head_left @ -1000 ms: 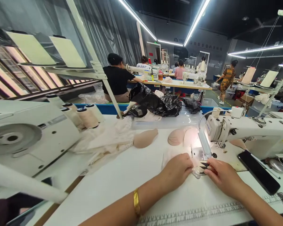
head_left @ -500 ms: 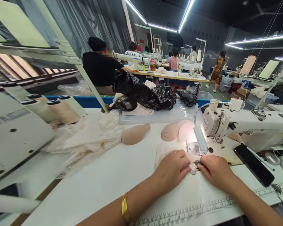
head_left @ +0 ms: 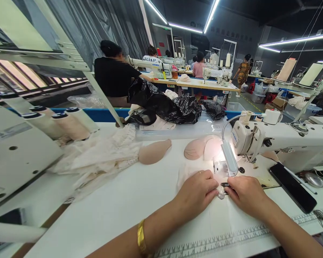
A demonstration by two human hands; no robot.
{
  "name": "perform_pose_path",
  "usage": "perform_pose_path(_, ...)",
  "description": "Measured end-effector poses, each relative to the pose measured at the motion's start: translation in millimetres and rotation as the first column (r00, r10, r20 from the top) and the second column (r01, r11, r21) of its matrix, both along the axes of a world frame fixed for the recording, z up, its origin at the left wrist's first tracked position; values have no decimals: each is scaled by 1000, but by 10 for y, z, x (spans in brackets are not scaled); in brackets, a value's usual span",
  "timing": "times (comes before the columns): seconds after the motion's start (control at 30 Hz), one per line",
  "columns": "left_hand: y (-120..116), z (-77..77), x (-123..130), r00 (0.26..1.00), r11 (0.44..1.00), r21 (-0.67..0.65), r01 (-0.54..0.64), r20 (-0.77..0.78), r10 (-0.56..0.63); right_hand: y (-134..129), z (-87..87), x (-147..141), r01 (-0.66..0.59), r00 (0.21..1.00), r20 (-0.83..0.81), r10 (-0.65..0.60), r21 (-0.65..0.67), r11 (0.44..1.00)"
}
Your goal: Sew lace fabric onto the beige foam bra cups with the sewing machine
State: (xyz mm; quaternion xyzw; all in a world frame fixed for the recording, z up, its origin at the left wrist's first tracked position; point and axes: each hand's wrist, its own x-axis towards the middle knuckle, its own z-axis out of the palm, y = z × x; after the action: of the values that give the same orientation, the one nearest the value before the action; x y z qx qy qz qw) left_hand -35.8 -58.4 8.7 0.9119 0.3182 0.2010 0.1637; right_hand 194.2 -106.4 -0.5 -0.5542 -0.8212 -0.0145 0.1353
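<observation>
My left hand (head_left: 197, 193) is closed, its thumb and fingers pinching a small bunched bit of sheer whitish fabric (head_left: 221, 192). More pale, thin cloth (head_left: 185, 175) lies beneath and behind that hand. In my right hand (head_left: 247, 195) are dark thread snips (head_left: 224, 184), their tips pointing left at the bunched fabric; most of the tool is hidden by the fingers. Both hands rest in front of the sewing machine (head_left: 293, 138), close to its metal plate (head_left: 221, 169) and lit lamp (head_left: 229, 157). Pinkish-beige molded cups (head_left: 195, 149) lie just beyond.
A black phone (head_left: 293, 187) lies right of my right hand. A printed ruler (head_left: 217, 240) runs along the front edge. To the left are a beige cup (head_left: 155, 152), piled cream lace fabric (head_left: 102, 154) and thread cones (head_left: 72, 125). Black plastic bags (head_left: 166, 105) and a co-worker (head_left: 114, 75) are beyond.
My hands stay almost in place, still at the bunched fabric with the snips. The view shifts slightly, and a person walking in the background has moved farther off.
</observation>
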Motion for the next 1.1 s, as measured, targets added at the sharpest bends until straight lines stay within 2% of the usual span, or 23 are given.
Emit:
perform_pose_path(0.4, 15, -35, 5, 1000, 999, 32, 10, 5, -10, 13, -3, -31, -11, 998, -65, 10, -5, 1000)
perform_pose_path(0.6, 8, -9, 5, 1000, 999, 42, 20, -7, -20, -42, 161, 91, 125, 958, -239, -160, -153, 980)
perform_pose_path(0.7, 5, -27, 4, 1000, 998, 51, 25, 3, -26, -90, 189, 223, 168, 956, -208, -208, -197, 966)
perform_pose_path(0.8, 10, -107, 10, 999, 996, 93, 16, 49, -20, -123, 135, 388, 200, 971, -98, -217, -163, 966)
perform_pose_path(0.9, 16, -170, 23, 993, 991, 131, 12, 112, -27, -120, 85, 540, 179, 984, -3, -179, -42, 983)
perform_pose_path(1.0, 16, -105, 47, 997, 991, 123, 43, 65, -51, -88, 105, 585, 85, 996, 27, -87, 79, 993)
perform_pose_path(1.1, 35, 70, 88, 996, 993, 91, 77, -41, -74, -47, 156, 489, -35, 998, -44, 35, 21, 999)
